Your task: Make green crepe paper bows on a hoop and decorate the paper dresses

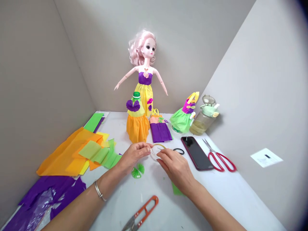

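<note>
Above the middle of the table, a thin whitish, see-through ring, looking like a roll of tape (155, 156), is between my hands. My left hand (134, 155) is closed, thumb and fingers pinched at the ring's left edge. My right hand (174, 165) grips the ring's right side with bent fingers, which hide part of it. Behind the ring shows the curved edge of a yellow roll (159, 145). A black ring (179, 150) lies just beyond my right hand. Below my left hand sits a green pleated paper bow (138, 171) with a small white patch on it.
Orange-handled thread snips (145, 211) lie in front. Coloured paper sheets (64, 154) and purple paper (55, 192) cover the left. A phone (196, 153) and red-handled scissors (218, 157) lie right. Behind stand a doll (145, 77), a dressed bottle (137, 126), a small dress (181, 118) and a jar (203, 120).
</note>
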Demonstrator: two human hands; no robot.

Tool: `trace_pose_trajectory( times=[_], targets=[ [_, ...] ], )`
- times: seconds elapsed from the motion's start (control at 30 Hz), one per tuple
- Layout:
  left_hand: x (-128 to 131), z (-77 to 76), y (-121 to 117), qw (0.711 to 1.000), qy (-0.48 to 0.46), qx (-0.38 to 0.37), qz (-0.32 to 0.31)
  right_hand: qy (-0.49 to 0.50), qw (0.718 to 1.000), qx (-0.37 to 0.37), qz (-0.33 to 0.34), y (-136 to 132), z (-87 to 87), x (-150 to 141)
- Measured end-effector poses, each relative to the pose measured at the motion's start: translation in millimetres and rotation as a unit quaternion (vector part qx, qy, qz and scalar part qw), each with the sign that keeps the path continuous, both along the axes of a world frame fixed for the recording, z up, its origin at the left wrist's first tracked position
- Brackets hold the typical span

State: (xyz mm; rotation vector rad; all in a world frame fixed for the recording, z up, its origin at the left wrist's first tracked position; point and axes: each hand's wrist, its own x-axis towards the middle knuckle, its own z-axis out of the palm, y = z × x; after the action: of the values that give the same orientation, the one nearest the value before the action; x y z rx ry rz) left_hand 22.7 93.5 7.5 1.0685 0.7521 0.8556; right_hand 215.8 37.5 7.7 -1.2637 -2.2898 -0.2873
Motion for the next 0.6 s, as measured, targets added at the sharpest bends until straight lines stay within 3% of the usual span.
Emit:
trace_pose_trajectory(
  times=[0.2,0.6],
  targets=[
    [6,7.1,-9,0.998,-0.038,-0.038,-0.034,0.001,0.996,0.081,0.024,-9,3.5,-2],
    [9,8.0,-12,0.995,-0.038,-0.062,-0.071,-0.032,0.984,0.154,0.077,-7,7.9,-2]
  ],
)
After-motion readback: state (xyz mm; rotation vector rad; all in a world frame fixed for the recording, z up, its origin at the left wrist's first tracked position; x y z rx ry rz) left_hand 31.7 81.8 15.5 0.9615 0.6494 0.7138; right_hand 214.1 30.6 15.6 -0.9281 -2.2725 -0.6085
